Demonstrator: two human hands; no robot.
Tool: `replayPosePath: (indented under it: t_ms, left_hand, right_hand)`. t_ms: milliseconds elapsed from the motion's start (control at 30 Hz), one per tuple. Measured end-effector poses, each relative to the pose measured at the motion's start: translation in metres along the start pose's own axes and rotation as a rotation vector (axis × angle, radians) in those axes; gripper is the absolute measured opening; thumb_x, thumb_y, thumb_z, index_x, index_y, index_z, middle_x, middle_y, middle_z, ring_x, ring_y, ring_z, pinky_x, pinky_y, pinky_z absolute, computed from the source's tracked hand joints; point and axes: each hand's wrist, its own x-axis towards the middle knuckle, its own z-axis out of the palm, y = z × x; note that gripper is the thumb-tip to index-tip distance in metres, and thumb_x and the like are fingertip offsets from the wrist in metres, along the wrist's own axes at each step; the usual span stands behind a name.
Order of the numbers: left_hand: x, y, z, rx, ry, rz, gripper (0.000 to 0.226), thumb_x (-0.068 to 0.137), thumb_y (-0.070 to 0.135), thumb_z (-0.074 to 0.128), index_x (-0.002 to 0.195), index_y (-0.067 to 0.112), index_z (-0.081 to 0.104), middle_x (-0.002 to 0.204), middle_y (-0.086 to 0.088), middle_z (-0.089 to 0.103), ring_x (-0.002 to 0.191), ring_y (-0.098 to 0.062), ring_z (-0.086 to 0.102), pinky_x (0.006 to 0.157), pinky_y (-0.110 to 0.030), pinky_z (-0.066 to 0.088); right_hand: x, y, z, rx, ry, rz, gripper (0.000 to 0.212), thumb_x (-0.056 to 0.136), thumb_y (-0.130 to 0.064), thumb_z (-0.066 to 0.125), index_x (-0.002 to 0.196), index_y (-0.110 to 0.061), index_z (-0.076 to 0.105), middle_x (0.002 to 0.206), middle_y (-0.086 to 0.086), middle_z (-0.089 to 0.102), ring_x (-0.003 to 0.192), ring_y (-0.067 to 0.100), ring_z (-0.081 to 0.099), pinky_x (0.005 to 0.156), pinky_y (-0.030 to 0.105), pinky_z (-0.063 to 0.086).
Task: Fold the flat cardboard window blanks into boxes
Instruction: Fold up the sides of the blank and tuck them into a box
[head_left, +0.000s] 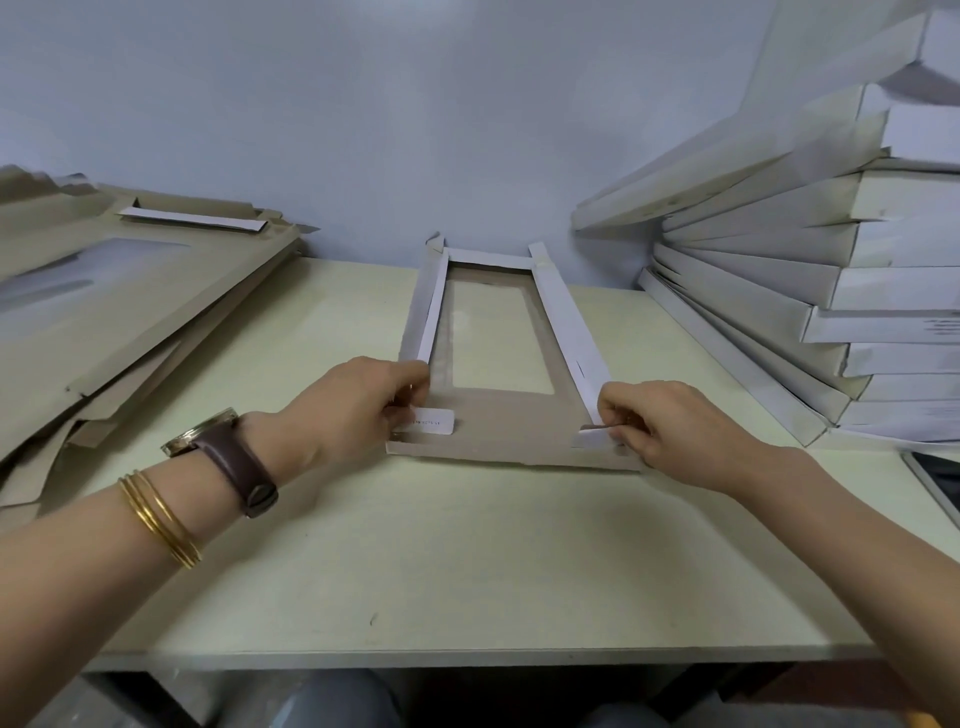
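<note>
pinching near corner tabs of window blank (511, 428): left hand (363, 402), right hand (657, 423) (side walls raised).

View: one head-worn wide-angle camera, above the near edge of the table (467, 561).
Facing: forward and down across the table, toward its far edge and the wall (363, 104).
Nearness: close, at arm's reach; left hand (363, 402) and right hand (662, 423) meet the cardboard blank (504, 423) mid-frame.
Span: table's near edge low in frame, far edge above mid-height.

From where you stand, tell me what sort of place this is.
Probably a packaging workstation: a pile of flat window blanks on the left, a stack of folded boxes on the right, one blank half-folded between.
</note>
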Motion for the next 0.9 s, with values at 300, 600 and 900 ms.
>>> replayPosePath:
  t_ms: [300,600,900]
  left_hand:
    - [-0.006,0.003,-0.009,-0.067,-0.089,-0.036,0.025,0.081,0.004,0.052,0.082,0.027,0.061,0.087,0.005,0.064,0.082,-0.020,0.060,0.076,-0.035,0.051]
    - [-0.014,0.004,-0.028,-0.033,-0.350,-0.057,0.066,0.056,0.033,0.076,0.118,0.032,0.055,0.115,0.010,0.056,0.108,-0.009,0.055,0.094,-0.030,0.048]
    - [-0.012,0.007,-0.006,0.092,-0.094,0.021,0.033,0.080,0.040,0.073,0.105,0.023,0.060,0.102,0.010,0.059,0.094,-0.015,0.055,0.081,-0.028,0.044]
  right_hand:
    - [-0.010,-0.003,-0.008,0.126,-0.105,0.018,0.010,0.087,-0.025,0.050,0.082,-0.022,0.058,0.077,-0.008,0.059,0.085,0.016,0.051,0.073,0.029,0.042]
    - [-0.017,0.003,-0.001,-0.034,-0.141,-0.005,0.047,0.072,-0.056,0.068,0.108,-0.032,0.051,0.100,-0.019,0.049,0.096,0.001,0.042,0.083,0.022,0.039]
    - [-0.013,0.009,0.006,-0.036,-0.036,-0.058,0.019,0.085,-0.036,0.069,0.093,-0.026,0.055,0.083,-0.018,0.049,0.083,0.008,0.043,0.069,0.022,0.032]
